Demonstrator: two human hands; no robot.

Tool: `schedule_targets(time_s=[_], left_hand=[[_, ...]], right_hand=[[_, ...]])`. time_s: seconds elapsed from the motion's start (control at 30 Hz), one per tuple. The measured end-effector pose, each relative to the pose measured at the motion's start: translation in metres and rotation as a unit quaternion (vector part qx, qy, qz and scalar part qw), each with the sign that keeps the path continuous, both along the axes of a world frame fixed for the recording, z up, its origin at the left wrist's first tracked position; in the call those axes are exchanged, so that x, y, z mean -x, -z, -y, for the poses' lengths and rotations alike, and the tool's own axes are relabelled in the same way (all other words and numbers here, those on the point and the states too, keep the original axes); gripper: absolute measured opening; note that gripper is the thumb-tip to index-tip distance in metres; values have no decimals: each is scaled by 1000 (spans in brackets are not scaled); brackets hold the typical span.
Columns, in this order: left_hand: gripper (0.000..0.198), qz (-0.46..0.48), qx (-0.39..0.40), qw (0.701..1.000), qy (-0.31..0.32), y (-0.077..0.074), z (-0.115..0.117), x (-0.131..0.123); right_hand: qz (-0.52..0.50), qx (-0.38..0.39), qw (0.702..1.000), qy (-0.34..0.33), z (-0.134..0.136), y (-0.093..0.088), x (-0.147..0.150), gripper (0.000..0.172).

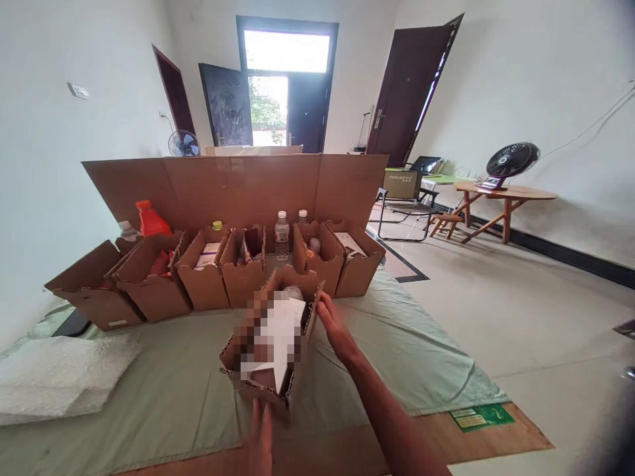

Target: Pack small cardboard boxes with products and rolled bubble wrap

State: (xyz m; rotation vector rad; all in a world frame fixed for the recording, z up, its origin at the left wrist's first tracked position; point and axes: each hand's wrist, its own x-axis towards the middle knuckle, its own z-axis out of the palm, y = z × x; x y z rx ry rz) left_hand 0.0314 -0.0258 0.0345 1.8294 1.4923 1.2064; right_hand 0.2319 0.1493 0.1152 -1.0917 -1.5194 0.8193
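Note:
A narrow open-topped cardboard box (pixel 310 322) stands at an angle before me, near the middle of the green cloth. Inside it are a white sheet or packet (pixel 285 324), partly pixelated, and something clear at the far end. My right hand (pixel 340 330) grips the box's right wall towards its far corner, fingers along the cardboard. At the near end, my left hand (pixel 260 426) presses its fingers against the box, slightly blurred. Just beyond, a clear bottle (pixel 282 238) with a white cap stands in a gap in the row of boxes.
Similar cardboard boxes (pixel 159 291) holding packets and bottles line the table's back, before a tall cardboard panel (pixel 238 188). A red bottle (pixel 151 219) stands back left. Bubble wrap (pixel 64 377) and a dark flat object (pixel 72 322) lie left. A folding chair (pixel 404 201) stands beyond, right.

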Motion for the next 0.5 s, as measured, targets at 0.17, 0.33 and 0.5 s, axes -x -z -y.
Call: schedule_targets(time_s=[0.17,0.33,0.5], left_hand=[[57,26,32,999,-2,1,-19,-13],[69,33,82,996,8,-3,-34,-32],[72,21,57,998,22,-1,-39,-51]], right_hand=[[4,5,1000,16,-29,5,26,74],[-9,-2,999,38,-38,18,33,76],[-26,-10,999,26,-35,32,28,75]])
